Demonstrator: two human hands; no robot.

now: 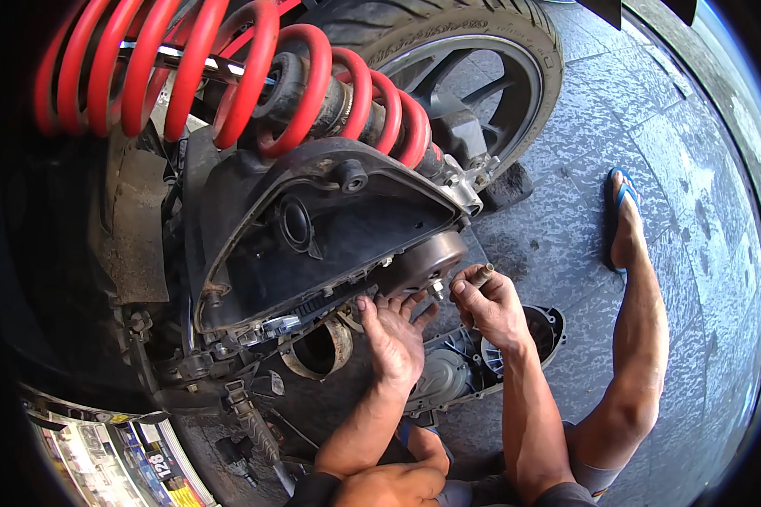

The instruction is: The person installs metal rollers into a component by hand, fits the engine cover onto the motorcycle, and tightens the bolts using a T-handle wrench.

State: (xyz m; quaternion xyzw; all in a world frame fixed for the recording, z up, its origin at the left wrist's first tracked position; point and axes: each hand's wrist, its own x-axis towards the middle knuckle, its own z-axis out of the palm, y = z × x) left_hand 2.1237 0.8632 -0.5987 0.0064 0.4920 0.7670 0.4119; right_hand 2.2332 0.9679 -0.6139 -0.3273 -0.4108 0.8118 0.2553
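Observation:
My left hand (395, 342) is palm up with its fingers spread, the fingertips at the lower side of a brown metal clutch drum (427, 260). I cannot tell whether they touch it. A bright nut on a threaded shaft (437, 289) sticks out from the drum's middle. Just right of that shaft, my right hand (495, 314) is closed on a short metal cylinder (483, 274), pinched between thumb and fingers. Its rounded end points up and to the right, and the rest is hidden by the fingers.
Above the drum are a black air filter housing (347, 221), a red coil spring (317, 89) and the rear wheel (533, 76). A metal engine cover (448, 376) lies on the floor beneath my hands. Tools (254, 422) lie lower left. A person's leg (638, 313) stands at right.

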